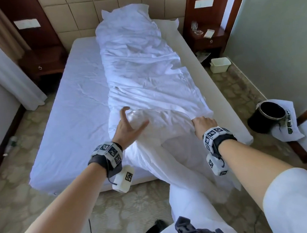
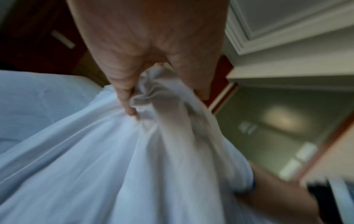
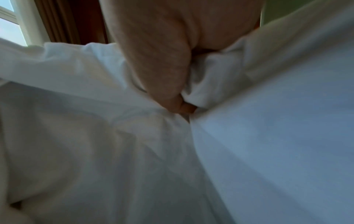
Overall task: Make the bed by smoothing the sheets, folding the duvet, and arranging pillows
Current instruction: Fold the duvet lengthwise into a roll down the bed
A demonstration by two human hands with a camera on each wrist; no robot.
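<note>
1. The bed (image 1: pixel 69 113) fills the centre of the head view. Its fitted sheet lies bare on the left half, with a few shallow creases.
2. The duvet (image 1: pixel 144 75) lies as a long rumpled strip from the headboard at upper centre down to the foot of the bed at lower centre. Its near end spills over the mattress edge toward the person's legs.
3. The left hand (image 1: pixel 129 125) is at the duvet's near left corner, where a bulge of cloth sits between the raised thumb and the outstretched fingers. In the left wrist view, that hand (image 2: pixel 145 37) has a bunched fold of duvet (image 2: pixel 114 151) pinched between the thumb and fingers, with the cloth fanning downward from the grip.
4. The right hand (image 1: pixel 204 124) is a fist on the duvet's near right edge, knuckles up. In the right wrist view, the hand (image 3: pixel 162 45) is clenched round a wad of the duvet (image 3: pixel 95 136), and a fingertip shows under the fold.
5. A black bin (image 1: pixel 268 116) stands on the floor at right of the frame.
6. A white tub (image 1: pixel 220 64) sits further up, beside a nightstand (image 1: pixel 208 36).
</note>
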